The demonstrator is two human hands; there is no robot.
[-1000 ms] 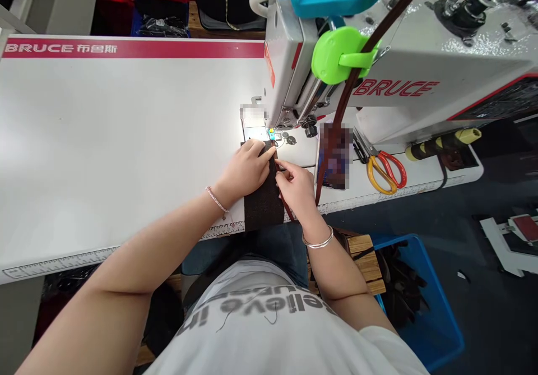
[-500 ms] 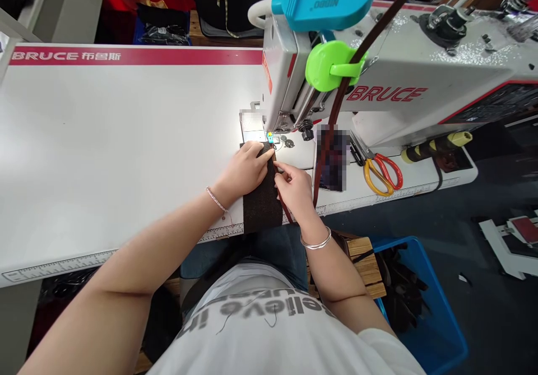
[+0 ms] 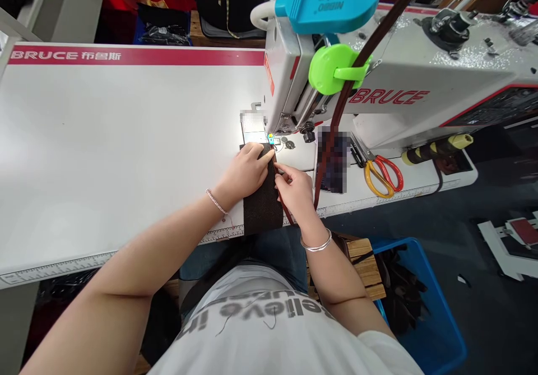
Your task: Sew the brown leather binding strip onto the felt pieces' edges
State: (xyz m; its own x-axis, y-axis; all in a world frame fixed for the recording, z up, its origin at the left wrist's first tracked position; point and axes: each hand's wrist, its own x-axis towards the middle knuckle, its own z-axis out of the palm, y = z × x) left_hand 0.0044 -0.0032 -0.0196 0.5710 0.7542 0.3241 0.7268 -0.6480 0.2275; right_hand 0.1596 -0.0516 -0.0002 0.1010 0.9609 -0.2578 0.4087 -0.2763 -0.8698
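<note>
A dark brown fabric strip (image 3: 264,207) lies on the white sewing table (image 3: 105,139), running from the table's front edge up to the needle area of the white sewing machine (image 3: 378,78). My left hand (image 3: 244,170) lies flat on the strip's far end, fingers stretched toward the presser foot (image 3: 272,138). My right hand (image 3: 294,187) pinches the strip's right edge together with a thin reddish-brown tape (image 3: 336,128). That tape comes down from the green guide (image 3: 332,69) on the machine head.
Scissors with red and yellow handles (image 3: 384,174) lie on the machine bed at the right. A blue bin (image 3: 432,308) of dark pieces stands on the floor at the lower right. A wooden seat edge (image 3: 365,263) shows beside my right arm.
Both hands hold nearly the same place on the strip; only the camera view has shifted slightly.
</note>
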